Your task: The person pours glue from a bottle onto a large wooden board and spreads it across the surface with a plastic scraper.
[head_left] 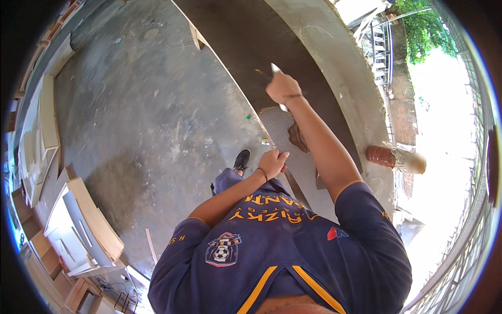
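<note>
Scraper [275, 68], flat metal, gripped in right hand [283, 87] on smooth dark board [246, 36]; left hand [273, 163] fisted at board's edge.

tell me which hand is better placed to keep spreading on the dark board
Right, probably. The right hand is stretched out over the dark board, gripping a flat blade against it. The left hand is back at the board's near edge.

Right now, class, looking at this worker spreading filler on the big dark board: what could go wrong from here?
1. The right hand reaches far out with the scraper; it could slip and gouge the board.
2. The left hand rests at the board's edge, so a shift might pinch it.
3. Offcuts on the floor could trip a step back.
</note>
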Available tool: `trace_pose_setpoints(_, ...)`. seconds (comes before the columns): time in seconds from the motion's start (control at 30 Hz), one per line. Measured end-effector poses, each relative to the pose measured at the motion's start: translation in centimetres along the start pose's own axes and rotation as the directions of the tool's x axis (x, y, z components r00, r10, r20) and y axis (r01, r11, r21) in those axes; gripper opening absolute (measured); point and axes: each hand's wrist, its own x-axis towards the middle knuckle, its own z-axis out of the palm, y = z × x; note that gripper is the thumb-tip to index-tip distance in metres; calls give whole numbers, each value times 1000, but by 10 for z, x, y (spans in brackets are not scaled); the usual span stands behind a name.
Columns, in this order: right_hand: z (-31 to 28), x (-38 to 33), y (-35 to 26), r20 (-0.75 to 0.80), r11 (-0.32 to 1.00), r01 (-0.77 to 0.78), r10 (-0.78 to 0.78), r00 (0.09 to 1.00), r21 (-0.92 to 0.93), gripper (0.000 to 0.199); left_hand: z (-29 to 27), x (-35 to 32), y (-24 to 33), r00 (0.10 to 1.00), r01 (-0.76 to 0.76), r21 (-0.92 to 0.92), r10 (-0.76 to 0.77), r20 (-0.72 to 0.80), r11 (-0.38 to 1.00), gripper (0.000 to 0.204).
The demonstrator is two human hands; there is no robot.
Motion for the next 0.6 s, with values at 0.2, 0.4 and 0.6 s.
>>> trace_pose_setpoints(0.2,9,34,-102,95,966,249,-242,966,-72,28,-2,0,1,1000,-23,44,24,-2,999,41)
trace_pose_setpoints(0.4,15,15,-126,261,764,638,-598,758,-102,31,-4,3,1,996,-89,67,87,27,994,41)
trace_pose_setpoints(0.6,-53,-76,-18,1,965,236,-238,971,113,35,-6,-2,11,1000,-6,-34,7,18,999,42)
